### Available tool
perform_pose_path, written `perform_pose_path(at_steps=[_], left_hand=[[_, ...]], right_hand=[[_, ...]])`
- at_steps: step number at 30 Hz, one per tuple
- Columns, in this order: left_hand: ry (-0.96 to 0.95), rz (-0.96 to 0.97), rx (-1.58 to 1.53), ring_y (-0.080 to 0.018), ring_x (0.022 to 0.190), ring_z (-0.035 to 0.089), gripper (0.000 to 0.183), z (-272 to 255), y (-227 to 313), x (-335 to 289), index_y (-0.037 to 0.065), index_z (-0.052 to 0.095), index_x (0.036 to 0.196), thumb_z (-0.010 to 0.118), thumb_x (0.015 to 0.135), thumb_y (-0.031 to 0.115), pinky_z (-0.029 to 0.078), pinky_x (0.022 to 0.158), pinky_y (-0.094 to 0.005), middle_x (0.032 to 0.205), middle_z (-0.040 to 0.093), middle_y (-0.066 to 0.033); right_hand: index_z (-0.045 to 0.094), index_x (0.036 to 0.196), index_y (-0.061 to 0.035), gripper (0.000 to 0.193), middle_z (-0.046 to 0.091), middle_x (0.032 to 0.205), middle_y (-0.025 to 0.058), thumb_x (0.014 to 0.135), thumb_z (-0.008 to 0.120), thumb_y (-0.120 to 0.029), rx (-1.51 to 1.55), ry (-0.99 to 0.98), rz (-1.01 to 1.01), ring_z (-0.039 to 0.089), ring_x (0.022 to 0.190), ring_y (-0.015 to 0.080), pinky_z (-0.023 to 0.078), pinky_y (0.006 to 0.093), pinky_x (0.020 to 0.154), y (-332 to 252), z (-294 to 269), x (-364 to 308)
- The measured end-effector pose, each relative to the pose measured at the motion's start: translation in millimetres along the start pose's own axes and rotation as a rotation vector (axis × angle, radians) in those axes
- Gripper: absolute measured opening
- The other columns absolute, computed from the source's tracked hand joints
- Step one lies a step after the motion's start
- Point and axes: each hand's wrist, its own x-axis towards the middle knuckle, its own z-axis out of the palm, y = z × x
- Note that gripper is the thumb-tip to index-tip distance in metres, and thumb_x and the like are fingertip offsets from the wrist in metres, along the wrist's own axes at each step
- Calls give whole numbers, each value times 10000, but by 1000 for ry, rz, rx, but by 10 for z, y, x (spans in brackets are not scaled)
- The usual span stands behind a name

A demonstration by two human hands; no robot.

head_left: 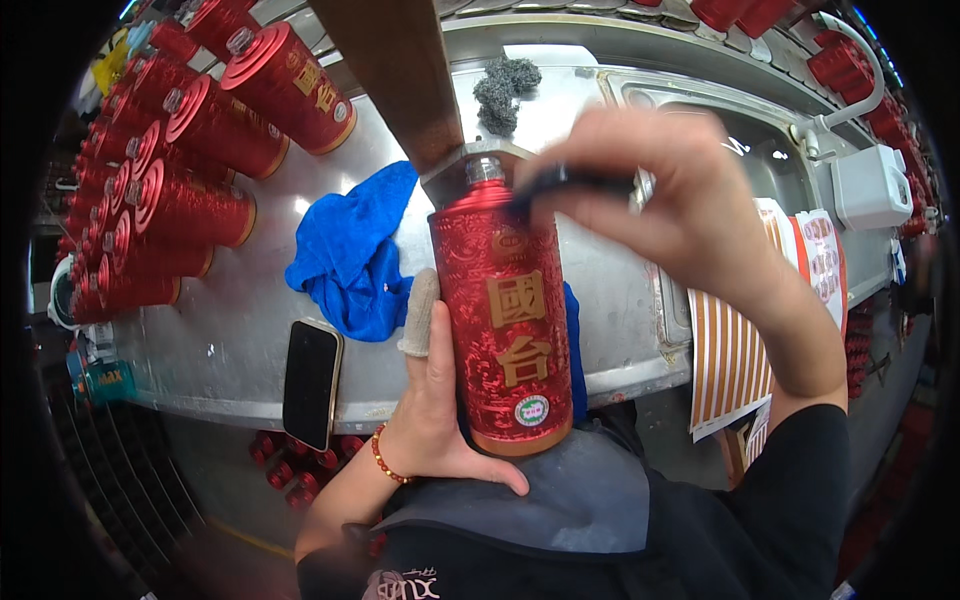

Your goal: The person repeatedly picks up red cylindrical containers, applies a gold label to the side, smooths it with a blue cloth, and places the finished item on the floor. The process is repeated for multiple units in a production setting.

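A red embossed bottle [510, 330] with gold characters, a gold base band and a clear glass neck stands in front of me, slightly tilted. My left hand [440, 420] holds its lower left side, thumb by the base and fingers along the wall. A pale finger cot [420, 310] covers one fingertip. Over the bottle's right shoulder, my right hand [650, 180] is closed around a slim black tool [575, 183] with a shiny metal end. Motion blurs that hand, and the tool's exact kind cannot be made out. The bottle's neck is close to a brown upright post [395, 80].
Several red bottles [230, 130] crowd the left of the metal counter [240, 330]. A blue cloth [350, 260] and a phone [312, 385] lie nearby. Dark steel wool [507, 92] sits behind. Rightward are a sink [770, 130], a white jug [870, 188] and striped label sheets [730, 350].
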Motion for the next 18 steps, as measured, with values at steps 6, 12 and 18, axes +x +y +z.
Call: perform_pose_path(at_steps=[6,12,18], left_hand=[[153,213,-65,-433,1464,417,1419,192,-227,161,2,1,1647,951,705,473,330,1218,-522,1617,271,-314],[183,136,-115,-408,1454,440,1280,265,-266,112,40,51,1651,859,763,483,372,1205,-516,1611,313,-280],[195,-43,-363,-400,1456,442,1200,363,-405,-17,46,106,1649,778,780,529,385,1200,-518,1609,335,-265]], right_hand=[[743,1041,-92,261,684,899,60,780,734,-84,-80,-135,-304,689,810,220,581,325,642,-464,329,-477],[782,1059,-95,303,717,907,45,760,762,-46,-332,-103,-221,686,777,183,571,335,686,-229,74,-95],[793,1052,-91,287,686,824,20,767,781,-55,-44,-196,-178,680,767,179,545,321,646,-531,228,-366]])
